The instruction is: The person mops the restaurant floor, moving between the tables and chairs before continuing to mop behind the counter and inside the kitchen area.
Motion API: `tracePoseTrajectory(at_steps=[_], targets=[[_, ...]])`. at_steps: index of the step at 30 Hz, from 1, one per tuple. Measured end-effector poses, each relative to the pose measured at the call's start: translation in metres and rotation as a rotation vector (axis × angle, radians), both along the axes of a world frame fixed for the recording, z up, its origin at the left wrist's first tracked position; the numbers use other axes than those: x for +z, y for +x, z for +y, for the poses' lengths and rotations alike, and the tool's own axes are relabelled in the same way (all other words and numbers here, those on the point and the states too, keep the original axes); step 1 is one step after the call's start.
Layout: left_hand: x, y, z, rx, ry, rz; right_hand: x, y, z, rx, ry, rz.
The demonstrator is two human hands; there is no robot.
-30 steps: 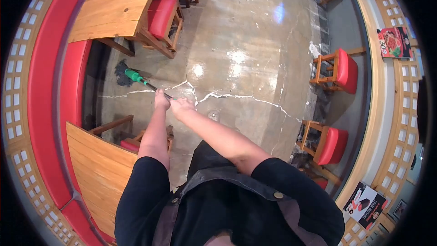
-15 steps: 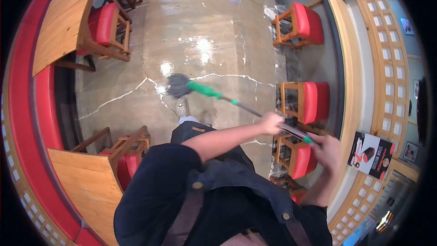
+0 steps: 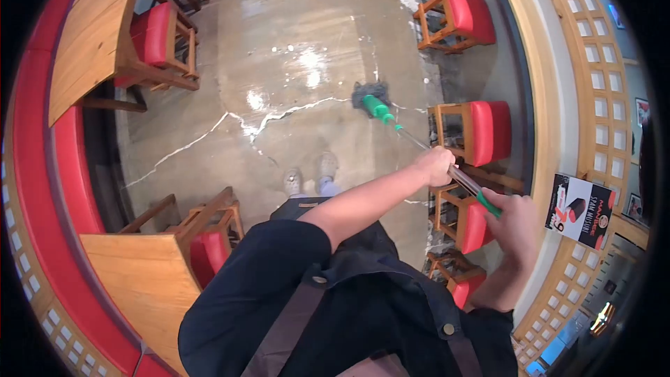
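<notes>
A mop with a dark grey head (image 3: 370,94) and a green socket rests on the wet, shiny concrete floor (image 3: 293,49), ahead and to the right of my feet. Its metal pole (image 3: 413,139) slants down to the right towards my body. My left hand (image 3: 438,165) is wrapped round the middle of the pole. Farther up, near the green grip (image 3: 488,204) at the pole's top end, my right hand (image 3: 513,216) is closed round the handle. The mop head lies beside a white crack line in the floor.
Red-cushioned wooden stools (image 3: 474,14) line the right wall, several close to the pole and hands. At left are wooden tables (image 3: 98,35), more red stools (image 3: 152,33) and a red bench (image 3: 42,132). A poster (image 3: 579,209) stands at right.
The mop head has swept from left to right across the floor. Both hands have shifted slightly right, still on the pole. Both feet now show side by side.
</notes>
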State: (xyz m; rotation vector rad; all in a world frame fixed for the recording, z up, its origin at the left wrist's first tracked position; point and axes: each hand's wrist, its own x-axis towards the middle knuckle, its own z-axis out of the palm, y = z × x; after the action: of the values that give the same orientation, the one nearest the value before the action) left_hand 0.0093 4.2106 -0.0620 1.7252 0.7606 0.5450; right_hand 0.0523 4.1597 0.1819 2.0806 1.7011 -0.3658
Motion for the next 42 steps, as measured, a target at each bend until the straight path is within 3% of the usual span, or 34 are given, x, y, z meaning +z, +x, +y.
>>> tracePoseTrajectory(at_steps=[2,6,8,10,12,13,15,18,19,20,21,22,23,24,26,27,28,29,30,33,34,36,38,40,42], targets=[[0.001,-0.042,-0.014,0.011,0.045,0.065,0.015,-0.019,0.0,0.131,-0.031,0.102],[-0.024,-0.158,-0.043,0.203,0.036,0.187,-0.016,-0.069,0.016,0.418,-0.129,0.338],[-0.067,-0.218,-0.057,0.273,0.126,0.377,-0.071,-0.097,0.016,0.455,-0.172,0.469],[-0.119,-0.283,-0.077,0.321,0.118,0.541,-0.131,-0.155,0.013,0.349,-0.404,0.465],[-0.185,-0.341,-0.091,0.524,-0.085,0.662,-0.209,-0.199,-0.001,0.487,-0.274,0.546],[-0.187,-0.361,-0.084,0.395,-0.102,0.889,-0.245,-0.218,-0.002,0.475,-0.242,0.591],[-0.202,-0.376,-0.072,0.382,-0.137,1.12,-0.286,-0.232,-0.005,0.466,-0.158,0.645],[-0.171,-0.324,-0.067,0.325,-0.242,1.191,-0.28,-0.185,-0.001,0.405,-0.237,0.614],[-0.194,-0.3,-0.07,0.212,-0.277,1.211,-0.284,-0.153,-0.008,0.347,-0.28,0.612],[-0.185,-0.264,-0.071,0.144,-0.307,1.129,-0.286,-0.112,-0.015,0.287,-0.317,0.612],[-0.173,-0.217,-0.073,0.075,-0.335,1.045,-0.243,-0.076,-0.014,0.204,-0.391,0.536],[-0.204,-0.165,-0.084,0.048,-0.222,1.03,-0.245,-0.021,-0.028,0.255,-0.268,0.541],[-0.191,-0.107,-0.091,0.18,-0.161,0.846,-0.217,0.03,-0.034,0.173,-0.263,0.469],[-0.15,-0.051,-0.09,0.092,-0.036,0.74,-0.179,0.075,-0.039,0.189,-0.164,0.372],[-0.116,0.057,-0.095,0.14,0.027,0.249,-0.084,0.123,-0.041,0.001,-0.167,0.176],[-0.055,0.089,-0.088,0.122,-0.045,0.235,-0.057,0.151,-0.053,0.005,-0.091,0.087],[-0.04,0.124,-0.092,0.137,0.049,-0.002,-0.016,0.148,-0.047,-0.149,-0.193,-0.007],[-0.03,0.155,-0.091,0.135,0.125,-0.194,0.001,0.163,-0.062,-0.041,-0.039,-0.036],[-0.019,0.178,-0.089,0.079,0.166,-0.208,0.005,0.167,-0.066,-0.051,-0.037,-0.041],[-0.019,0.208,-0.075,0.083,0.078,-0.396,0.004,0.161,-0.069,-0.044,0.055,-0.314],[-0.026,0.21,-0.071,0.093,0.071,-0.419,-0.01,0.158,-0.067,-0.048,0.058,-0.315],[-0.052,0.199,-0.066,0.062,0.05,-0.347,-0.044,0.152,-0.069,0.154,-0.009,-0.284],[-0.061,0.179,-0.065,0.038,0.054,-0.293,-0.061,0.127,-0.075,0.144,-0.002,-0.287],[-0.057,0.154,-0.073,0.029,0.044,-0.237,-0.044,0.105,-0.08,0.137,-0.007,-0.249],[-0.031,0.116,-0.088,-0.014,0.146,-0.148,-0.015,0.087,-0.093,0.271,-0.013,-0.13]])
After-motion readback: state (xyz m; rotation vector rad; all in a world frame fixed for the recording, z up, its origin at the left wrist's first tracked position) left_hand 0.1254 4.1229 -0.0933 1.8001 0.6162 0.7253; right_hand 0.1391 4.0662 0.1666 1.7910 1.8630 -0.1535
